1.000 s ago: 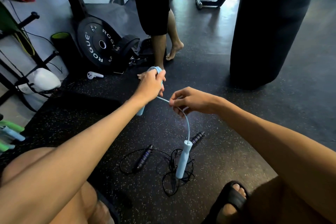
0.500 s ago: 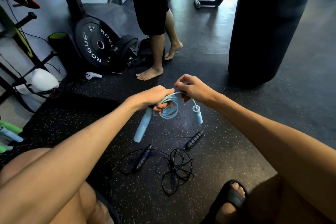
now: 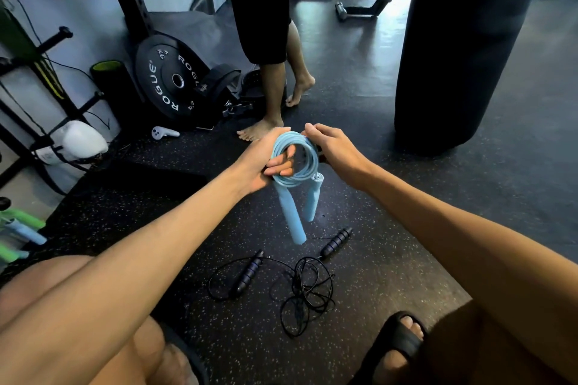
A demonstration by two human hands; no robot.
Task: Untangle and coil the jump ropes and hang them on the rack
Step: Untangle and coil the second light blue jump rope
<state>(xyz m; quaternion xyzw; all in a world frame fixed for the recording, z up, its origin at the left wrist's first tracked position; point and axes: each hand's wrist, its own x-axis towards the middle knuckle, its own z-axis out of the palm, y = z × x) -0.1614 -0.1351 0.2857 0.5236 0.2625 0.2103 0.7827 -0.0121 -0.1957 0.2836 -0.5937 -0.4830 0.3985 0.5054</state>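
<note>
A light blue jump rope (image 3: 308, 162) is wound into a small coil in front of me, and its two blue handles (image 3: 292, 219) hang down side by side. My left hand (image 3: 266, 159) grips the coil with fingers curled through the loops. My right hand (image 3: 334, 147) holds the coil's right and top side with curled fingers. On the speckled rubber floor below lies a black jump rope (image 3: 305, 287) in a tangled heap, its two dark handles (image 3: 247, 273) spread apart. A black rack with pegs (image 3: 53, 40) stands at the far left.
A person with bare feet (image 3: 259, 131) stands just beyond my hands. A black punching bag (image 3: 463, 50) hangs at the right. A Rogue weight plate (image 3: 170, 81), a green roller, a white controller (image 3: 164, 133) and a white glove sit at the left. My sandalled foot (image 3: 397, 341) is at the bottom.
The blue rope went from stretched between my hands, one handle on the floor, to a full coil. Both handles now hang below the coil, and my hands came together and rose.
</note>
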